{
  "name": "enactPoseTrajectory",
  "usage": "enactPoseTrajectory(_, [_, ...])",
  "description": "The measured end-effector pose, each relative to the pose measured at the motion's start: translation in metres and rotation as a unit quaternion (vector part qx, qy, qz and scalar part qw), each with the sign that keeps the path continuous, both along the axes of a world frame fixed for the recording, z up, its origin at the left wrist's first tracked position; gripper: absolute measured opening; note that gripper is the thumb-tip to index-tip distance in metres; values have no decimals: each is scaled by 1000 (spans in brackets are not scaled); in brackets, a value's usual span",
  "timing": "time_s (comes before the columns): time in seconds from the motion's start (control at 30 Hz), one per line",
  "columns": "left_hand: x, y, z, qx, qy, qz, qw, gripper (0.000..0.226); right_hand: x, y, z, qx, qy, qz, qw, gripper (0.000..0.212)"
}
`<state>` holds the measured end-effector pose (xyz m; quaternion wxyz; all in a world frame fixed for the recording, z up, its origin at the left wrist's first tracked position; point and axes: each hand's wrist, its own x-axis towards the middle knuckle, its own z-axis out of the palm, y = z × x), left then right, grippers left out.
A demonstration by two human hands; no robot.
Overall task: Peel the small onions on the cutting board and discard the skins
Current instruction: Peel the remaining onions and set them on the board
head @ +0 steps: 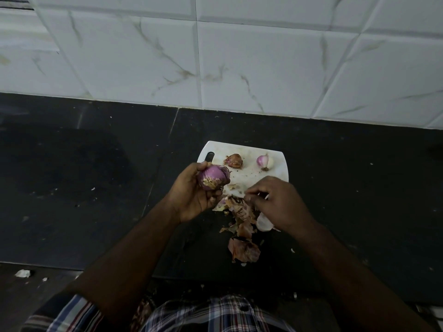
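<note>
My left hand (pixel 191 195) grips a purple, mostly peeled onion (pixel 213 179) above the left side of the white cutting board (pixel 249 149), root end facing me. Over the board's near edge, my right hand (pixel 278 202) has its fingers curled and pinches a scrap of skin (pixel 245 196) at its fingertips. On the board lie a brown unpeeled onion (pixel 233 160) and a peeled pale purple onion (pixel 265 161). A heap of brown onion skins (pixel 242 224) spills from the board's near edge onto the counter, with one large piece (pixel 243 250) nearest me.
The board sits on a dark stone counter (pixel 96 176) backed by a white marble-patterned tile wall (pixel 215 56). Small white scraps (pixel 22 273) lie by the counter's front left edge. My checked shirt (pixel 215 315) fills the bottom of the view.
</note>
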<state>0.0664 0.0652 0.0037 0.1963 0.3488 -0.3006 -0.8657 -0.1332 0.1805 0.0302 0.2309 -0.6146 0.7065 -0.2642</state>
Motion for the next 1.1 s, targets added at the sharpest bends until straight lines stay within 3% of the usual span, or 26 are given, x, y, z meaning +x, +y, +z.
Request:
enactPoseTrajectory(0.13, [0,1,1,-3,7,-12,1000,54,2,-4,4,45,-26,-12,999,26])
enactPoseTrajectory(0.27, [-1,-1,0,-5,13,-35,999,68,9,-14,19,-42,-83,-74,993,19])
enactPoseTrajectory(0.43, [-8,4,4,-49,-10,-48,998,56,32,-34,25,-49,-39,-12,998,37])
enactPoseTrajectory(0.57, [-10,5,4,-78,-11,-37,996,49,39,-41,19,-30,-15,-28,999,46])
enactPoseTrajectory(0.87, [-20,7,2,-157,-41,-10,987,49,41,-42,15,-36,-54,-40,997,30])
enactPoseTrajectory(1.1, [-25,10,2,-196,-80,1,977,57,34,-42,17,-11,-85,-25,996,30])
